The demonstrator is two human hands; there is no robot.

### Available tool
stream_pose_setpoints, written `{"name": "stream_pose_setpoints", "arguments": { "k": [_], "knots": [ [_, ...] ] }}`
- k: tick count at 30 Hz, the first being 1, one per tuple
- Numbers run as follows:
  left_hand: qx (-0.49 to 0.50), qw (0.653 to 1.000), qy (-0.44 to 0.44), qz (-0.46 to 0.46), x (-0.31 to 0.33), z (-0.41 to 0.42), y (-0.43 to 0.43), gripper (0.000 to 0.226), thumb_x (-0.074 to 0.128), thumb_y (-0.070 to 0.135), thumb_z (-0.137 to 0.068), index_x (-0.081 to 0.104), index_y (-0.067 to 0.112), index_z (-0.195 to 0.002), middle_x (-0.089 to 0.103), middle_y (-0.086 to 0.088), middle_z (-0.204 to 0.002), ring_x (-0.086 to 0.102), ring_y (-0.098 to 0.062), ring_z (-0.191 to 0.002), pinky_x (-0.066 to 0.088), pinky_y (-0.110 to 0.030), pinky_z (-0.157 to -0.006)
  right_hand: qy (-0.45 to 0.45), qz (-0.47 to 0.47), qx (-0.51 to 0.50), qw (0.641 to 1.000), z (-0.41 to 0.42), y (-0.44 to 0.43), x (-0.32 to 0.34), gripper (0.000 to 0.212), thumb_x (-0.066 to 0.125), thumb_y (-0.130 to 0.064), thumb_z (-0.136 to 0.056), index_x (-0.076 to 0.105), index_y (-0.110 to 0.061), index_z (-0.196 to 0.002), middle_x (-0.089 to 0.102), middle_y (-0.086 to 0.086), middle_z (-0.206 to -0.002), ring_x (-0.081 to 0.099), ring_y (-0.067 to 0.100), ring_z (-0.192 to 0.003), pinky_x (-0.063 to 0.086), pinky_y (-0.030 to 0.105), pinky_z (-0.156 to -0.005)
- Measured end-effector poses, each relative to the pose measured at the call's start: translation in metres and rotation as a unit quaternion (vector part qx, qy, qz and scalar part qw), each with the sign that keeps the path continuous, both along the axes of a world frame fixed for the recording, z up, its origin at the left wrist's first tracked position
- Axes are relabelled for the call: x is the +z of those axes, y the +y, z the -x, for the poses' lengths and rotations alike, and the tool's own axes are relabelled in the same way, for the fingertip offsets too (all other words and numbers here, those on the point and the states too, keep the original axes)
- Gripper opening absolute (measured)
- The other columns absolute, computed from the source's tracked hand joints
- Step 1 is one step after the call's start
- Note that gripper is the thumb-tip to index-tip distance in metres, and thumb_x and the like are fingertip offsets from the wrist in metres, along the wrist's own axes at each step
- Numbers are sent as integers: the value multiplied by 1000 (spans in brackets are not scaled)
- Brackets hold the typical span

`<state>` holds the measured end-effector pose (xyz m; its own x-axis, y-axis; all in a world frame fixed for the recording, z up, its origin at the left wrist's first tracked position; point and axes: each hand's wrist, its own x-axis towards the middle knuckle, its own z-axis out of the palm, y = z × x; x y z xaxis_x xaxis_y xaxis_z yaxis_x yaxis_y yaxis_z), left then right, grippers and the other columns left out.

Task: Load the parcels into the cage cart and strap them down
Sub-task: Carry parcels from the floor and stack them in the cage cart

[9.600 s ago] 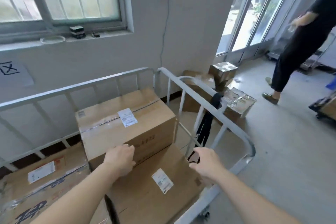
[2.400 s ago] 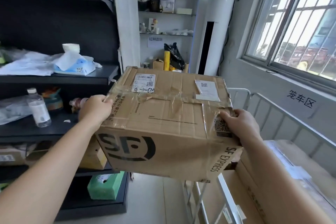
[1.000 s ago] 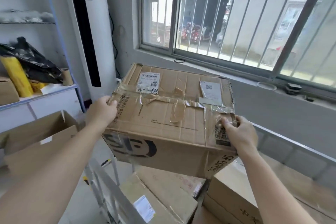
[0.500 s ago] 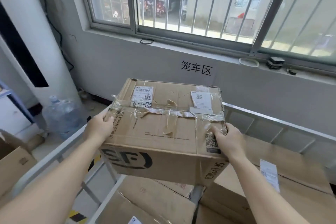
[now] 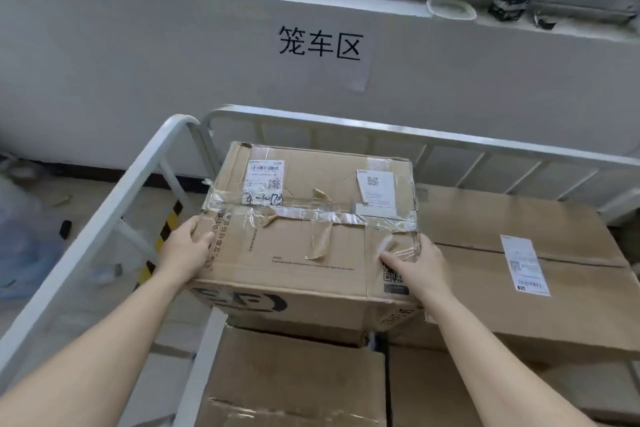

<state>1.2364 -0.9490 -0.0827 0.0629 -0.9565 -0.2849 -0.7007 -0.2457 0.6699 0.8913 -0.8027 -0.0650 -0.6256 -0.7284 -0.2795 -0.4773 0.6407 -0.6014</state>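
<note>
Head view shows the taped parcel (image 5: 311,229) gripped between our two hands: our left hand (image 5: 187,253) is clamped on its left edge and our right hand (image 5: 415,263) on its right front corner, fingers curled over the crumpled tape. Half a second ago we held it higher, against the window; now it has come down inside the cage cart (image 5: 485,144), its far edge below the back rail, over the lower boxes (image 5: 298,371). We judge the loading step nearly finished, with release to follow and strapping still ahead. To the right, the large flat box (image 5: 519,253) sits just beside the parcel, seemingly touching. To the left, the side rail (image 5: 114,204) stands near, leaving our left hand little room to slip out.
</note>
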Motion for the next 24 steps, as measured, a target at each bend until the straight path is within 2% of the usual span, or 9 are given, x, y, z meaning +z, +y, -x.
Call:
{"name": "stream_pose_setpoints", "arguments": {
  "k": [4,9,13,16,21,24],
  "knots": [
    [-24,999,-7,-34,-51,2,-23,49,58,25,-95,48,14,-141,55,-7,-140,51,-29,-126,40,-46,-107,-22,-18,-29,999,0,-9,-47,56,79,-51,-65,59,-20,-107,65,4,-108,61,25,-101,52,43,-87],
    [-11,998,-7,-61,-86,13,-25,53,56,23,-97,42,13,-147,48,-7,-146,44,-29,-134,34,-43,-112,-39,-49,-45,997,2,-11,-92,72,70,-65,-55,56,-25,-113,65,-1,-110,62,22,-101,53,43,-87],
    [-5,996,9,-84,-114,13,-20,54,56,16,-97,39,12,-147,47,-9,-147,44,-29,-134,34,-44,-112,-26,-69,-38,997,-1,-14,-107,57,77,-48,-72,53,-24,-117,64,-1,-112,61,22,-102,51,38,-82],
    [-9,996,7,-83,-124,13,-21,50,56,17,-97,43,16,-145,52,-8,-143,46,-30,-131,37,-46,-109,-8,-93,-31,995,1,-17,-116,56,76,-42,-79,50,-20,-124,63,-1,-114,59,24,-106,41,32,-72],
    [-16,996,12,-82,-130,21,-33,51,56,17,-97,40,19,-145,53,-5,-142,48,-28,-129,40,-47,-106,-10,-91,-41,995,6,-27,-132,61,76,-38,-80,48,-17,-129,63,3,-120,60,27,-109,45,34,-76],
    [-23,995,-10,-92,-136,25,-36,52,56,18,-97,37,20,-146,53,-6,-141,50,-30,-127,42,-50,-103,-7,-116,-51,992,6,-33,-138,76,74,-39,-83,35,-12,-143,54,8,-135,55,31,-120,48,39,-86]
  ]
}}
